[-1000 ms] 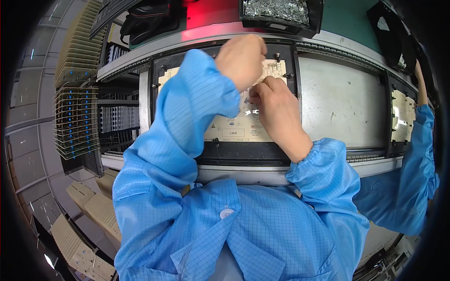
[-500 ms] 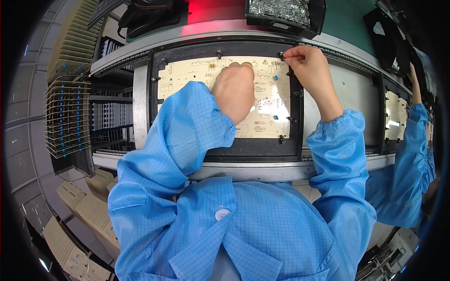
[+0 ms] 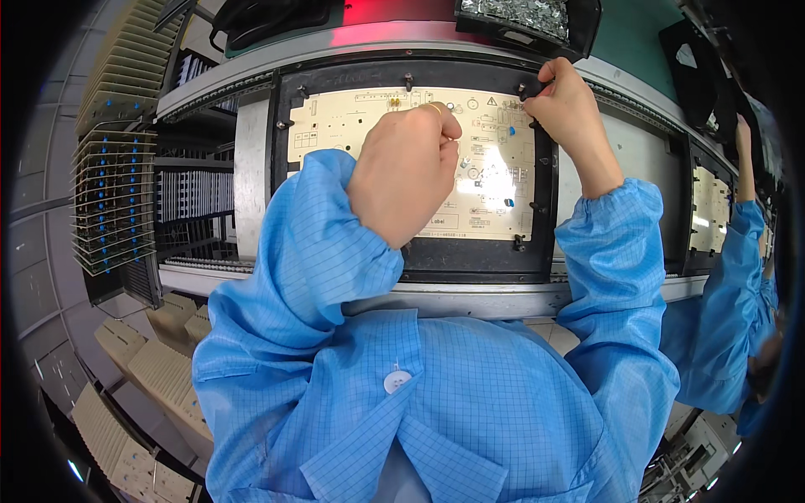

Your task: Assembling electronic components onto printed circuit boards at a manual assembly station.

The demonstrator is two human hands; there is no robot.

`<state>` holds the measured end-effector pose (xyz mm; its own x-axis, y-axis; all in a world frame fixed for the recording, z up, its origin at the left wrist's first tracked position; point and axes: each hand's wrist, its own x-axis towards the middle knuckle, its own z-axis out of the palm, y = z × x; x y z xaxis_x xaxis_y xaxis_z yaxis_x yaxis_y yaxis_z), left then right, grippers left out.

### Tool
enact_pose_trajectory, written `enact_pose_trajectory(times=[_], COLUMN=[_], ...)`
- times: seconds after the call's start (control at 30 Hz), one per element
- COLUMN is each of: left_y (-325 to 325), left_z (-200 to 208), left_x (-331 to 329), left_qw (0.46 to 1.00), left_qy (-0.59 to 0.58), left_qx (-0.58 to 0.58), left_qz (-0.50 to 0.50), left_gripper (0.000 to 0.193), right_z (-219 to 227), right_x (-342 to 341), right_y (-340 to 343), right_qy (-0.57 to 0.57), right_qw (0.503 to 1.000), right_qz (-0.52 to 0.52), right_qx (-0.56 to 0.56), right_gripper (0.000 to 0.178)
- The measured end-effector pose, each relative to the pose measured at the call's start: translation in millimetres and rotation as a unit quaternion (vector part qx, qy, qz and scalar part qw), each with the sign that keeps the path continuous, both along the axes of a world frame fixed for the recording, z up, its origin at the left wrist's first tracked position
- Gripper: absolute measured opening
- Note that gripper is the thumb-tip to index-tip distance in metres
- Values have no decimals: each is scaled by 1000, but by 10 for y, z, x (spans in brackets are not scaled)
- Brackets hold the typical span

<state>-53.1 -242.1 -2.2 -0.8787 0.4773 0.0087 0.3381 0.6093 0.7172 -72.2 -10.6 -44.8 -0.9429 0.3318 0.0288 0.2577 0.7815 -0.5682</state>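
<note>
Left hand: fingers curled over cream rectangular circuit board, grip hidden, cannot tell | Right hand: thumb, forefinger bent at small black corner clip, hold unclear

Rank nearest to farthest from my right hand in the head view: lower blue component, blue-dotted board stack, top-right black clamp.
1. Black clamp, beside your right hand.
2. Lower blue component, circuit board's right side.
3. Blue-dotted board stack, far left.
</note>
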Motion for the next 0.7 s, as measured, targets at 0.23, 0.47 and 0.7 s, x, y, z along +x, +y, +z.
enact_pose_trajectory(times=[0.23,0.47,0.7], left_y=[-73,-118,-193], left_z=[1,6,-50], left_x=[148,208,231], left_qw=[999,994,995], left_qy=[-25,-59,-38], left_qx=[34,81,81], left_qz=[5,33,53], left_gripper=[18,16,16], right_z=[55,44,137], right_x=[94,107,648], right_y=[-449,-249,-340], right_qy=[8,14,110], right_qw=[979,993,981], right_qz=[40,11,157], right_qx=[201,114,31], right_gripper=[32,29,20])
